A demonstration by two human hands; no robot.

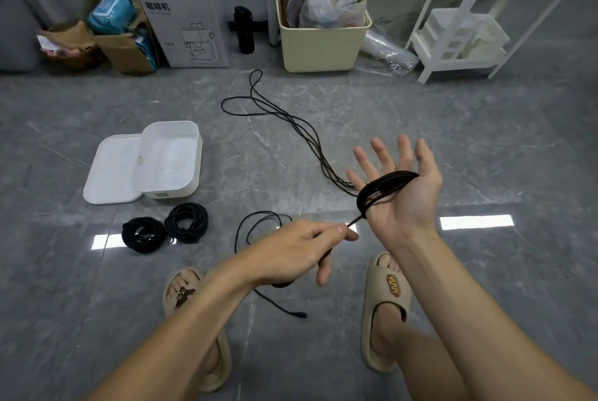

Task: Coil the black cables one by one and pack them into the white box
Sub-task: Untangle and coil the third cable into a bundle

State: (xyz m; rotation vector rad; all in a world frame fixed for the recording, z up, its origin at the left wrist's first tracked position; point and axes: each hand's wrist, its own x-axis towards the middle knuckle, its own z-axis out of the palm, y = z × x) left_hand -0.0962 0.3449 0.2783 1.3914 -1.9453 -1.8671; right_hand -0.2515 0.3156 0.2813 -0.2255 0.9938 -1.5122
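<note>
**Cable being wound round the open right hand**

Far left of the fingers, the white box sits open on the grey floor, with its lid lying against its left side. Just in front of the box lie two coiled black cables, touching each other. The left hand pinches a black cable between thumb and forefinger, its other fingers loosely curled; slack loops down beneath it to a plug end on the floor between two beige slippers. That cable runs taut up to the right hand, held palm up with fingers spread and straight, several turns wrapped across the palm. Beyond those fingers, the loose cable length trails away over the floor.
</note>
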